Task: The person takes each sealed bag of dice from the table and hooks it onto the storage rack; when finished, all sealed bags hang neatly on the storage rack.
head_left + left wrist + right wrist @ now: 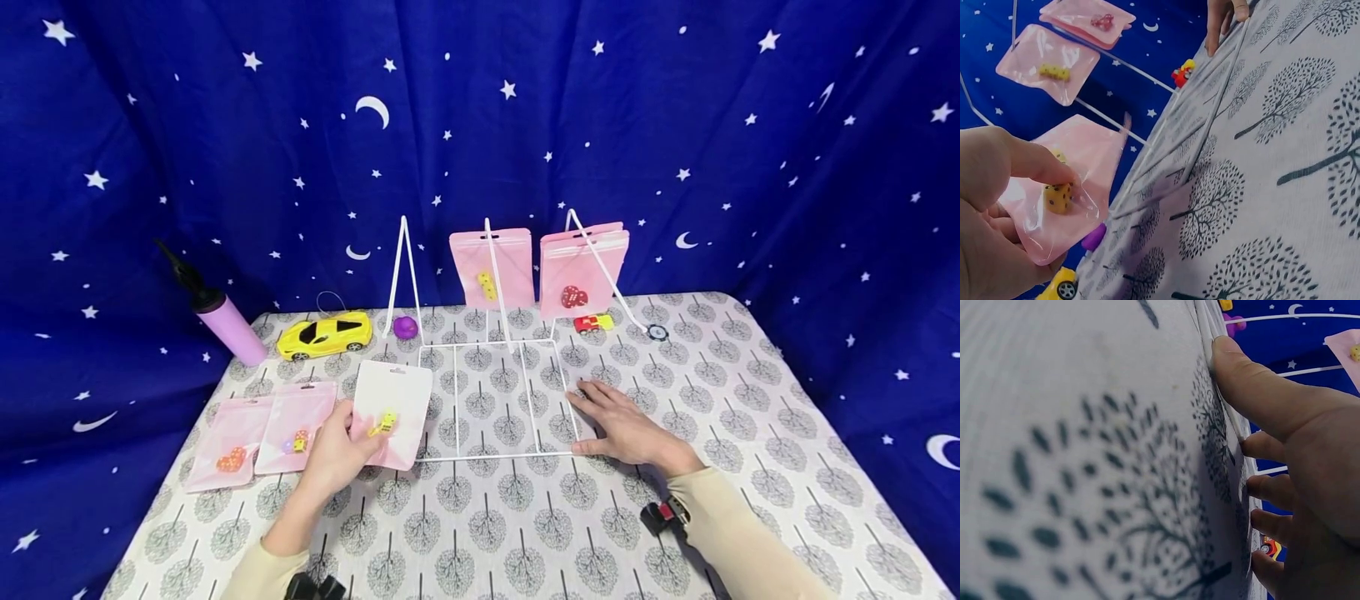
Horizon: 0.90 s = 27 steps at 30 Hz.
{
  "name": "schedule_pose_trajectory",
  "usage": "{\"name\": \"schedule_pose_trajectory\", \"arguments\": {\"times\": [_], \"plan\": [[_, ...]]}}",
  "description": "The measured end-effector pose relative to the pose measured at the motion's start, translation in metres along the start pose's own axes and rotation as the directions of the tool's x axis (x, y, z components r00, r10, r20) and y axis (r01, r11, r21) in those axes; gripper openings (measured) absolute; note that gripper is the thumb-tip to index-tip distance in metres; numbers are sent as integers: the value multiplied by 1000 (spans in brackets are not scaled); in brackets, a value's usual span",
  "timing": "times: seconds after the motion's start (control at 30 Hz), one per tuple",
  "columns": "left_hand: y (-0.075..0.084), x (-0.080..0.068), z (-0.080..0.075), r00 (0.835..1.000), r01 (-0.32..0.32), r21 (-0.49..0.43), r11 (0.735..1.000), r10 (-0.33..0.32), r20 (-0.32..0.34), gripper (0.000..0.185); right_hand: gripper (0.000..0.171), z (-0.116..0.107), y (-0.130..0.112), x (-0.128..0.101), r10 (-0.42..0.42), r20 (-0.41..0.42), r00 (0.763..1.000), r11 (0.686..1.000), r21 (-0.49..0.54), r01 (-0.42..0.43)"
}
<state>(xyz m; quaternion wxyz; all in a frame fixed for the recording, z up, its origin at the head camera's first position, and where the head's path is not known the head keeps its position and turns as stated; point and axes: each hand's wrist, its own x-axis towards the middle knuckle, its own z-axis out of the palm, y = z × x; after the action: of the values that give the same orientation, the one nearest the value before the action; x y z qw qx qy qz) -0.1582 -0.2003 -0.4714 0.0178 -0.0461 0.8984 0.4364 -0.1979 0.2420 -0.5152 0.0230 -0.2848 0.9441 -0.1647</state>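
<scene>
My left hand (339, 450) pinches a pink pouch (405, 385) with yellow dice inside, thumb across its front. In the left wrist view the pouch (1085, 144) is raised off the tablecloth. The white wire rack (480, 457) stands mid-table with three slanted prongs. A pink pouch (513, 250) with yellow dice hangs at its middle prong, and overlapping pouches (600, 258), the front one with red dice, hang at the right prong. The left prong (395, 267) carries nothing. My right hand (626, 427) rests with spread fingers at the rack's right side, fingertips on the base wire and cloth.
Two pink pouches (217, 425) lie flat at the left, one with orange dice. Behind them stand a purple pump (232, 329) and a yellow toy car (326, 335). A purple toy (405, 327), a small red-yellow car (592, 324) and a round dark disc (657, 332) sit near the rack.
</scene>
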Motion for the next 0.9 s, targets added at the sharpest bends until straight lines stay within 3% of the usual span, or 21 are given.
{"name": "schedule_pose_trajectory", "arguments": {"times": [0.17,0.5,0.63,0.73,0.9], "plan": [[8,-5,0,1000,-27,-9,1000,27,4,38,87,1,1,1,5,11,1000,1000,8,-5],[20,-14,6,995,-88,-160,983,94,26,37,87,1,3,0,15,17,1000,1000,16,-15],[25,-18,7,991,-128,-166,978,134,23,37,86,1,2,0,12,15,1000,1000,25,-12],[29,-20,8,987,-146,-207,967,157,38,38,87,1,2,0,13,14,1000,1000,26,-14],[37,-22,9,978,-157,-339,928,193,77,38,87,1,2,1,17,12,1000,1000,21,-18]]}}
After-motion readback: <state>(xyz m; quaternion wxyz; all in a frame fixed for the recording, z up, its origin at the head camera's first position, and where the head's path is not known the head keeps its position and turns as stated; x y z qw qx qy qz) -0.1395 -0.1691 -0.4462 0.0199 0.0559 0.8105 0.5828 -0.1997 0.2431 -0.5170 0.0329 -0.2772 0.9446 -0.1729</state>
